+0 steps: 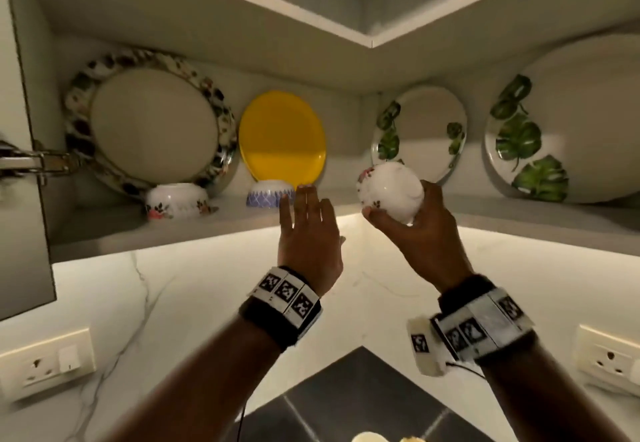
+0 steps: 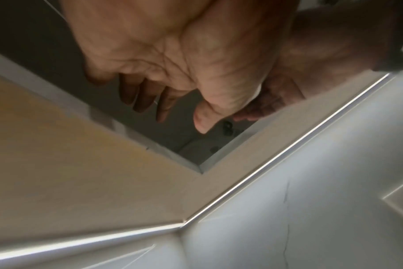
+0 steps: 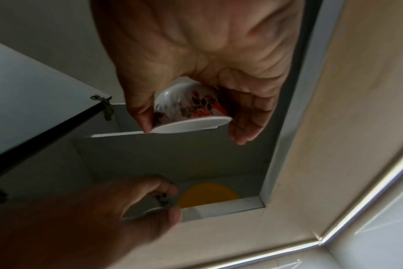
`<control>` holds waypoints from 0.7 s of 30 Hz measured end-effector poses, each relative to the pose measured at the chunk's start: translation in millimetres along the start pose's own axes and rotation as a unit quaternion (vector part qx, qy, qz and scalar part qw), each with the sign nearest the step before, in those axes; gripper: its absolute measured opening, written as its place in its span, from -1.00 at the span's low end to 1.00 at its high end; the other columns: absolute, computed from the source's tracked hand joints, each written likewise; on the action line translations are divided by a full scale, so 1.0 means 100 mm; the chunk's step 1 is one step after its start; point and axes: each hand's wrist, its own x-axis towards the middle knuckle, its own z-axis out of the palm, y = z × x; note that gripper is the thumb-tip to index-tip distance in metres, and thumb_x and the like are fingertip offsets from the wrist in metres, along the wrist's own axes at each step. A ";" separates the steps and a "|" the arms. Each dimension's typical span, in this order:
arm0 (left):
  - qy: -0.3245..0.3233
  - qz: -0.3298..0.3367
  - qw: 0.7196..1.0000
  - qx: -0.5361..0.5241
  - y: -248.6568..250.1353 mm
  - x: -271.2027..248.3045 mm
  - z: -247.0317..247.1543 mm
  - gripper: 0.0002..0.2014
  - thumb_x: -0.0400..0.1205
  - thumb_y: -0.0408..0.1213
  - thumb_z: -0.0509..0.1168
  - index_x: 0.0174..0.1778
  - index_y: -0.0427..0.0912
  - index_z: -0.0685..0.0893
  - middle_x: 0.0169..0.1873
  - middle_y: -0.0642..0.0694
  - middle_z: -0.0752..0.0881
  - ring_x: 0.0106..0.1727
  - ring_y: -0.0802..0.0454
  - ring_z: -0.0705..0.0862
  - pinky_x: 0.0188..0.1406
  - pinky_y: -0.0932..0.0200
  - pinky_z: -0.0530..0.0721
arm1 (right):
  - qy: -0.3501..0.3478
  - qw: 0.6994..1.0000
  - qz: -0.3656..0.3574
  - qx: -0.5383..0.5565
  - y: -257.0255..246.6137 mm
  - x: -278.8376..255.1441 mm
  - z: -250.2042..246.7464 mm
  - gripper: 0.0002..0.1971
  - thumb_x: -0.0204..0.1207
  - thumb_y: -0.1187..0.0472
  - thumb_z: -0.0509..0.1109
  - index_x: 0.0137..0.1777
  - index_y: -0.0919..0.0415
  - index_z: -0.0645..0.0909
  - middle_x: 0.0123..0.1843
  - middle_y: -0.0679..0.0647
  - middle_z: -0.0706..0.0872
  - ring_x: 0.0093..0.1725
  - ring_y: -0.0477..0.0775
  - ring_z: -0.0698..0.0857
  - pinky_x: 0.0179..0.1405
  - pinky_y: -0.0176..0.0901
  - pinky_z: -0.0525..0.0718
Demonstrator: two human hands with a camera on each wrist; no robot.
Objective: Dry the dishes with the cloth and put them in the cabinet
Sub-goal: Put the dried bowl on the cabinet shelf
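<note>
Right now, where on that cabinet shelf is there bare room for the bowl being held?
The right hand grips the floral bowl. Bare shelf lies in front of the small leaf plate, and between the blue-patterned bowl and that plate. The left end is crowded: the floral-rim plate, the upturned floral bowl and the yellow plate stand close together.

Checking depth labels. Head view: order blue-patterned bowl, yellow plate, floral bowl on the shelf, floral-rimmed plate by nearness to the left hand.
1. Blue-patterned bowl: upside down on the shelf, just beyond the left hand.
2. Yellow plate: leaning on the back wall behind that bowl.
3. Floral bowl: upside down, farther left on the shelf.
4. Floral-rimmed plate: leaning at far left, behind the floral bowl.
</note>
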 end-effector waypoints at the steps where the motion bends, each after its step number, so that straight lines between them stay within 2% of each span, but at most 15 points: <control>1: -0.032 -0.013 0.999 0.018 -0.02 0.05 0.04 -0.23 0.71 0.04 0.27 0.69 -0.40 0.20 0.71 -0.49 0.17 0.75 -0.42 0.11 0.75 -0.35 -0.10 | -0.009 1.000 0.007 -0.015 -0.03 0.14 0.07 -0.22 0.21 -0.33 0.68 0.34 -0.10 0.42 0.28 -0.15 0.69 0.19 -0.02 0.72 0.17 -0.03 0.76; 3: -0.064 -0.021 0.996 0.054 -0.05 0.09 0.08 -0.16 0.67 0.06 0.32 0.68 -0.42 0.15 0.62 -0.44 0.32 0.66 -0.41 0.26 0.74 -0.28 0.03 | -0.027 0.998 0.020 -0.045 -0.04 0.39 0.24 -0.29 0.25 -0.27 0.69 0.27 -0.10 0.42 0.25 -0.13 0.66 0.20 0.01 0.69 0.18 -0.07 0.70; 5: -0.065 -0.015 0.993 0.092 -0.07 0.07 0.10 -0.13 0.60 0.03 0.39 0.65 -0.42 0.17 0.52 -0.35 0.42 0.56 -0.34 0.37 0.69 -0.24 0.15 | -0.042 0.996 0.039 -0.073 0.02 0.61 0.42 -0.22 0.23 -0.29 0.69 0.35 0.00 0.47 0.30 -0.05 0.68 0.25 0.09 0.69 0.18 -0.08 0.67; 7: -0.068 -0.010 0.990 0.126 -0.08 0.05 0.12 -0.08 0.57 0.01 0.42 0.66 -0.41 0.12 0.52 -0.35 0.38 0.56 -0.34 0.36 0.68 -0.25 0.14 | -0.053 0.990 0.065 -0.114 0.14 0.79 0.56 -0.08 0.21 -0.34 0.68 0.46 0.11 0.44 0.38 0.04 0.67 0.31 0.16 0.68 0.17 -0.08 0.66; 11: -0.094 -0.007 0.982 0.160 -0.09 0.03 0.12 -0.01 0.55 -0.04 0.44 0.69 -0.42 0.00 0.58 -0.39 0.26 0.62 -0.38 0.28 0.71 -0.27 0.06 | -0.060 0.977 0.094 -0.181 0.34 1.03 0.77 0.05 0.14 -0.44 0.65 0.49 0.18 0.41 0.41 0.13 0.64 0.34 0.25 0.67 0.27 0.07 0.69; 16: -0.107 -0.015 0.982 0.153 -0.06 0.06 0.19 0.01 0.59 0.00 0.42 0.71 -0.43 -0.05 0.63 -0.43 0.22 0.66 -0.41 0.23 0.72 -0.31 0.00 | -0.085 0.956 0.114 -0.255 0.42 1.16 0.90 0.04 0.17 -0.50 0.58 0.47 0.22 0.44 0.37 0.18 0.66 0.32 0.29 0.68 0.28 0.10 0.69; 21: -0.094 -0.014 0.985 0.145 -0.07 0.07 0.26 -0.04 0.62 -0.01 0.38 0.72 -0.42 -0.03 0.64 -0.42 0.23 0.67 -0.41 0.24 0.72 -0.32 0.01 | -0.099 0.945 0.120 -0.289 0.45 1.20 0.99 0.03 0.17 -0.56 0.52 0.47 0.18 0.49 0.36 0.17 0.68 0.29 0.29 0.68 0.34 0.17 0.66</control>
